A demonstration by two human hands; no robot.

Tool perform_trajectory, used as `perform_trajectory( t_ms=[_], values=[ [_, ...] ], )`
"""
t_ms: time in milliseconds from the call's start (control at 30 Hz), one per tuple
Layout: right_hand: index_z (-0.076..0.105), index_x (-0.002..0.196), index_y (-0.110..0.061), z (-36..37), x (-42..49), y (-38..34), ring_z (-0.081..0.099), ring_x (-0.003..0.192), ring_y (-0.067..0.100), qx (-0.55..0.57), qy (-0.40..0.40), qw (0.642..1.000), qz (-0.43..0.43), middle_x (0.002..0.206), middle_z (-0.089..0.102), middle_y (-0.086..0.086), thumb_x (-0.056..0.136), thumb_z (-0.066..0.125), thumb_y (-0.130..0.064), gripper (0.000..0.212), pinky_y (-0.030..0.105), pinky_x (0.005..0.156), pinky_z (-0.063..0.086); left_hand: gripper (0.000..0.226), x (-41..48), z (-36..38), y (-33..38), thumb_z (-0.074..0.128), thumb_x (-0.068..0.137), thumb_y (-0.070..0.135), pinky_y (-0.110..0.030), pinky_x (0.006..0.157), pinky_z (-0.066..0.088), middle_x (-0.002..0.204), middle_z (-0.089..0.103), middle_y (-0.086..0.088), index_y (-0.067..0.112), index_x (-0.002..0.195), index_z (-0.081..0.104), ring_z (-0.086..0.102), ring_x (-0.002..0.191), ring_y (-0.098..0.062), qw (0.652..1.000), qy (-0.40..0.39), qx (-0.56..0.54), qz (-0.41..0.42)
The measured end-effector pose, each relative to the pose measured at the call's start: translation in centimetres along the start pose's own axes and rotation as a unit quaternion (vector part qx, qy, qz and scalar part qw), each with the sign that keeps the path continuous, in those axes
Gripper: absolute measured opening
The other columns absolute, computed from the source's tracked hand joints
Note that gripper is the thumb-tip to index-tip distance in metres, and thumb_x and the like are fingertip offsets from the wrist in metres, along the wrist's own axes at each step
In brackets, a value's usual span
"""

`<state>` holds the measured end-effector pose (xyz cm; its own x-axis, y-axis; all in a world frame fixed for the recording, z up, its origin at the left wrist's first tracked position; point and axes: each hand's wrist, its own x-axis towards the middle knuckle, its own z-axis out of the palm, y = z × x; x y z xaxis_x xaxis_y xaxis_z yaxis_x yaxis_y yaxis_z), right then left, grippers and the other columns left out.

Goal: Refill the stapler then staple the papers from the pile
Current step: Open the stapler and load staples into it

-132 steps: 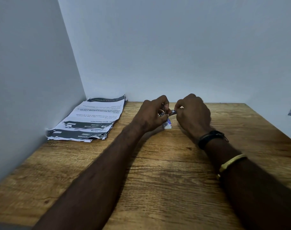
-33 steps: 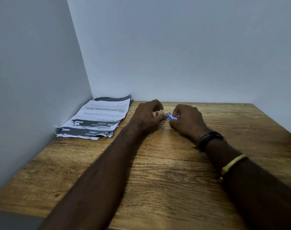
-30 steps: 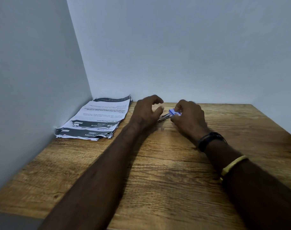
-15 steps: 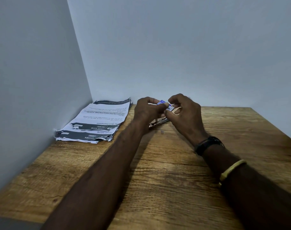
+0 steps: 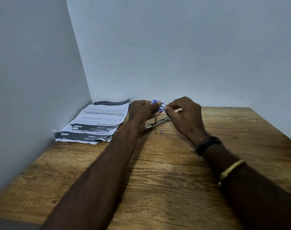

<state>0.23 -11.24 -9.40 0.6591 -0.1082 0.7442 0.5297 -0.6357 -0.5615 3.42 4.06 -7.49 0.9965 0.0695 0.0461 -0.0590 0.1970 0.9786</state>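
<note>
1. Compared with one second before, both hands are now lifted from the wooden table (image 5: 166,180), and the small blue and white staple box (image 5: 158,106) is raised between them, above the stapler.
2. The left hand (image 5: 144,112) is pinching the left end of the staple box between thumb and fingers.
3. The right hand (image 5: 184,113) is pinching the right end of the same box with the thumb and first finger pressed together on it; the other fingers are curling loosely.
4. The stapler (image 5: 158,122), of metal colour, is lying on the table just under the hands, and it is looking opened, with one thin part standing up.
5. One tiny piece (image 5: 161,132), too small to tell what it is, is lying on the table near the stapler.
6. The pile of papers (image 5: 98,123) is resting in the left back corner, against the wall, apart from the hands.
7. A black band (image 5: 207,145) and a yellow bracelet (image 5: 231,169) are sitting on the right wrist.
</note>
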Motion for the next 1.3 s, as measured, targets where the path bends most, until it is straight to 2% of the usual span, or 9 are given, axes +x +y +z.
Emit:
perform_trajectory(
  t_ms=[133,233,400,633,733,833,967,1067,1300],
  values=[
    [0.075,0.077,-0.017,-0.14,0.25,0.23,0.066,0.074,0.008,-0.004,0.016,0.999,0.029,0.079,0.070,-0.005,0.082,0.075,-0.023,0.008,0.031,0.068,0.056,0.024,0.11,-0.02,0.01,0.082,0.080,0.002,-0.027,0.064,0.064,0.068,0.071,-0.012,0.003,0.069,0.061,0.071,0.060,-0.018,1.000,0.007,-0.002,0.005],
    [0.073,0.078,-0.021,-0.26,0.41,0.54,0.066,0.069,0.006,-0.003,0.007,0.999,0.040,0.075,0.071,-0.007,0.082,0.079,-0.027,0.009,0.025,0.065,0.053,0.025,0.09,-0.14,0.04,0.083,0.079,0.002,-0.027,0.065,0.064,0.066,0.069,-0.012,0.003,0.069,0.060,0.071,0.059,-0.018,1.000,0.010,-0.001,0.007],
    [0.081,0.098,-0.023,-0.23,0.32,0.56,0.066,0.076,0.010,0.012,-0.034,0.999,0.040,0.084,0.072,0.000,0.085,0.074,-0.019,0.015,0.024,0.071,0.053,0.024,-0.04,-0.18,-0.01,0.083,0.079,0.002,-0.027,0.064,0.064,0.073,0.070,-0.016,0.003,0.070,0.060,0.070,0.063,-0.022,1.000,0.007,0.003,0.004],
    [0.075,0.074,-0.021,-0.37,0.30,0.61,0.059,0.065,0.002,-0.003,-0.018,0.998,0.058,0.070,0.069,-0.008,0.086,0.073,-0.022,0.012,0.018,0.061,0.043,0.028,-0.02,-0.29,0.08,0.083,0.079,0.001,-0.024,0.059,0.063,0.069,0.071,-0.016,0.005,0.065,0.058,0.071,0.057,-0.017,1.000,0.017,-0.010,-0.002],
    [0.074,0.074,-0.022,-0.56,0.33,0.79,0.059,0.061,-0.004,-0.006,-0.026,0.998,0.062,0.065,0.066,-0.013,0.084,0.077,-0.019,0.010,0.006,0.058,0.040,0.025,-0.07,-0.27,0.18,0.082,0.079,0.001,-0.022,0.055,0.061,0.065,0.070,-0.013,0.003,0.068,0.060,0.070,0.053,-0.016,1.000,0.015,-0.010,-0.006],
    [0.077,0.086,-0.022,-0.63,0.24,0.87,0.069,0.073,0.009,0.003,-0.045,0.998,0.053,0.077,0.074,-0.004,0.082,0.077,-0.014,0.009,0.024,0.068,0.057,0.023,-0.17,-0.24,0.28,0.082,0.080,0.001,-0.024,0.058,0.063,0.066,0.070,-0.013,0.002,0.071,0.061,0.070,0.055,-0.017,1.000,0.014,-0.007,-0.008],
    [0.081,0.095,-0.022,-0.61,0.12,0.85,0.068,0.080,0.014,0.003,-0.045,0.998,0.034,0.085,0.074,-0.001,0.086,0.074,-0.023,0.011,0.041,0.076,0.058,0.022,-0.37,-0.22,0.37,0.083,0.079,0.001,-0.024,0.061,0.064,0.071,0.071,-0.015,0.004,0.072,0.061,0.071,0.060,-0.019,1.000,0.012,-0.003,-0.012],
    [0.081,0.093,-0.023,-0.61,0.15,0.83,0.066,0.079,0.016,-0.006,-0.040,0.999,0.024,0.086,0.073,0.000,0.087,0.074,-0.026,0.010,0.045,0.076,0.056,0.024,-0.50,-0.16,0.43,0.083,0.079,0.001,-0.027,0.067,0.064,0.079,0.072,-0.019,0.004,0.071,0.060,0.071,0.065,-0.023,1.000,0.004,0.006,-0.013],
    [0.080,0.089,-0.023,-0.88,0.37,0.78,0.064,0.077,0.016,-0.050,-0.068,0.996,0.018,0.091,0.071,-0.001,0.086,0.074,-0.024,0.007,0.041,0.077,0.055,0.023,-0.58,-0.13,0.37,0.084,0.078,0.003,-0.025,0.061,0.064,0.083,0.073,-0.022,-0.004,0.089,0.065,0.072,0.059,-0.021,1.000,-0.002,0.017,-0.026]
  ],
)
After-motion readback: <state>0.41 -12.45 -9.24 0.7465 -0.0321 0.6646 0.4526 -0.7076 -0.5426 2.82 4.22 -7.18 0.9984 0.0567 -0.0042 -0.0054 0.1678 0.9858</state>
